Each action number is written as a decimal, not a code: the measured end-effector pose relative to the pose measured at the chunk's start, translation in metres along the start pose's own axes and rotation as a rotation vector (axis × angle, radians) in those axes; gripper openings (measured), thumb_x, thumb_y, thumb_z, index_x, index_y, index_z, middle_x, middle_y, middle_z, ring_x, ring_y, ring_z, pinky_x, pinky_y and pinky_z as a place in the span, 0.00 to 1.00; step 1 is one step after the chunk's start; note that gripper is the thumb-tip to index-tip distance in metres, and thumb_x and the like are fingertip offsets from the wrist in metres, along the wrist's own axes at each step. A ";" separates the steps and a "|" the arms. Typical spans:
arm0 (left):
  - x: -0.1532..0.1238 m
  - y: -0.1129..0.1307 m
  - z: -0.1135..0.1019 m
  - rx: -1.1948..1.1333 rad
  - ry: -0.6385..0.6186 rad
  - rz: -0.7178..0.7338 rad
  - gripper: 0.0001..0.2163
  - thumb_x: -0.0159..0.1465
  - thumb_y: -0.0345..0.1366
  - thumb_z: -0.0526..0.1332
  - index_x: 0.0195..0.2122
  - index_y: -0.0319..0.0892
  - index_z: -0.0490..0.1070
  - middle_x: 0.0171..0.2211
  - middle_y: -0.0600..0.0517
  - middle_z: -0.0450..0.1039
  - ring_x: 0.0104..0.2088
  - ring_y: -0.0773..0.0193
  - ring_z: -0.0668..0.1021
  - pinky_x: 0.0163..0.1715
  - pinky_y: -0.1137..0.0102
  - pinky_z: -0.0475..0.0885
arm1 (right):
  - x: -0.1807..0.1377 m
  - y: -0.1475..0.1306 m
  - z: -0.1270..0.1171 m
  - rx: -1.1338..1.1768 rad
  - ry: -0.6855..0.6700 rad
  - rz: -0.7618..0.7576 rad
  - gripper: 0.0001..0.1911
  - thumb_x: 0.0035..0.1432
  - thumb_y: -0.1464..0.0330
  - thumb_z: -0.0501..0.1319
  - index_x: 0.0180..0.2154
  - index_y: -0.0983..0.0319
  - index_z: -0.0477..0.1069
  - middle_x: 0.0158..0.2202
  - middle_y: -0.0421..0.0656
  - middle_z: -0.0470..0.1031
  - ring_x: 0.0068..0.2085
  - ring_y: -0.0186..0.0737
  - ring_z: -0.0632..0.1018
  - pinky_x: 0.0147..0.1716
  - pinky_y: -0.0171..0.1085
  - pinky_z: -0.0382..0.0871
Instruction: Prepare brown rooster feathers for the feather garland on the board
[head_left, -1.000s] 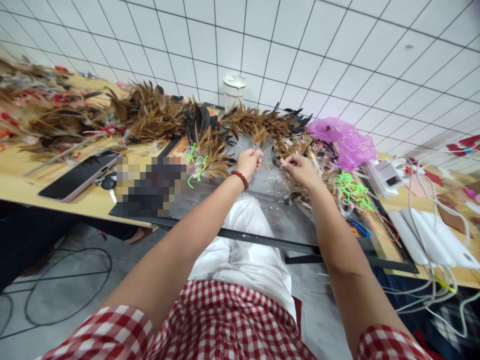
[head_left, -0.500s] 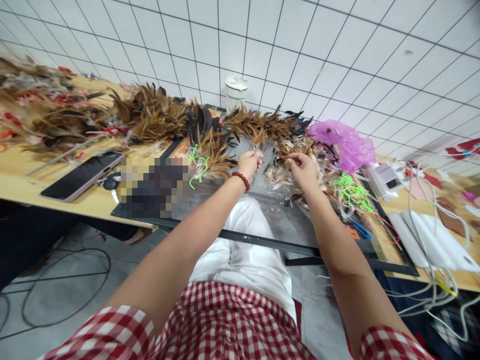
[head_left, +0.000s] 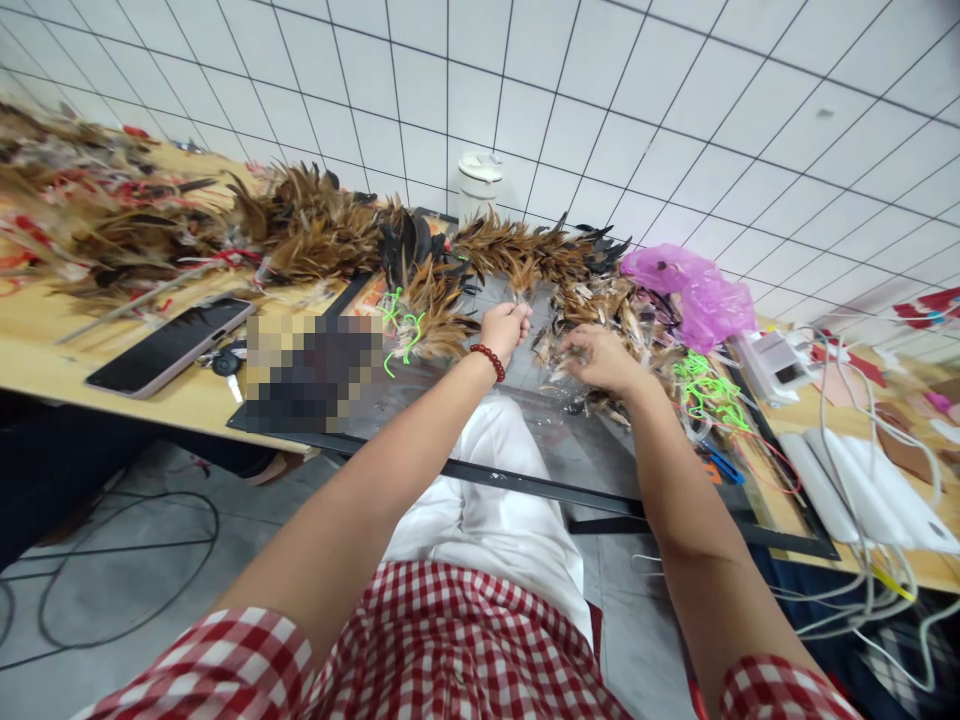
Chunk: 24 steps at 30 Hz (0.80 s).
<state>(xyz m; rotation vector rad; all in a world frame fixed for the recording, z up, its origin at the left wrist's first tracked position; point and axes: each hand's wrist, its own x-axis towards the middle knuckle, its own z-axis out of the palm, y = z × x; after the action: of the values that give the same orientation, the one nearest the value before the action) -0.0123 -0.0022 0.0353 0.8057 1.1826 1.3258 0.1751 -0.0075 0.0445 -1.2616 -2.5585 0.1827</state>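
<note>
My left hand (head_left: 507, 328), with a red bead bracelet (head_left: 488, 362) at its wrist, is closed on a small bunch of brown feathers (head_left: 520, 277) whose tips point away from me. To its right, my right hand (head_left: 600, 356) reaches with bent, parted fingers over a loose heap of brown and white feathers (head_left: 611, 305). Whether a feather lies between those fingertips is hard to see. Under both hands is a clear-topped board with a dark frame (head_left: 525, 480). Left of my left hand lies a feather bunch (head_left: 439, 300) with bright green ties (head_left: 405, 335).
Long feather rows (head_left: 300, 225) run along the back of the table. A white lidded cup (head_left: 478, 185) stands behind them. To the right are a pink plastic bag (head_left: 694, 290), green ties (head_left: 709, 390), a blue cutter (head_left: 721, 462) and white cables (head_left: 862, 480). A phone (head_left: 169, 350) and keys (head_left: 226, 364) lie left.
My right hand has moved down and slightly left onto the feather heap, its fingers spreading from a pinch. My left hand stays almost in place with its feathers.
</note>
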 end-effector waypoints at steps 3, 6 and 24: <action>0.001 0.000 0.000 -0.002 -0.014 -0.007 0.09 0.64 0.30 0.56 0.26 0.38 0.66 0.17 0.58 0.61 0.15 0.77 0.64 0.16 0.79 0.56 | 0.001 0.002 0.004 -0.110 -0.068 0.050 0.10 0.48 0.71 0.59 0.33 0.60 0.77 0.40 0.46 0.76 0.45 0.47 0.73 0.47 0.43 0.59; 0.000 -0.001 0.001 0.011 -0.044 -0.025 0.09 0.64 0.30 0.55 0.26 0.38 0.66 0.18 0.58 0.63 0.15 0.77 0.65 0.16 0.79 0.57 | 0.003 0.000 0.004 -0.124 0.017 0.062 0.09 0.54 0.71 0.56 0.34 0.61 0.75 0.38 0.47 0.77 0.44 0.46 0.74 0.45 0.42 0.57; -0.012 -0.002 0.004 0.194 -0.338 -0.157 0.11 0.65 0.30 0.55 0.24 0.35 0.68 0.22 0.51 0.71 0.19 0.73 0.71 0.23 0.75 0.66 | 0.009 -0.009 0.017 -0.076 0.438 -0.055 0.11 0.60 0.67 0.55 0.43 0.61 0.72 0.38 0.46 0.79 0.42 0.46 0.75 0.46 0.44 0.62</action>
<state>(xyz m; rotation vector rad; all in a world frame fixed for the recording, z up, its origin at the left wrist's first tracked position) -0.0064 -0.0138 0.0368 1.0106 1.0876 0.9138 0.1579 -0.0060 0.0316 -1.1088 -2.2333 -0.1861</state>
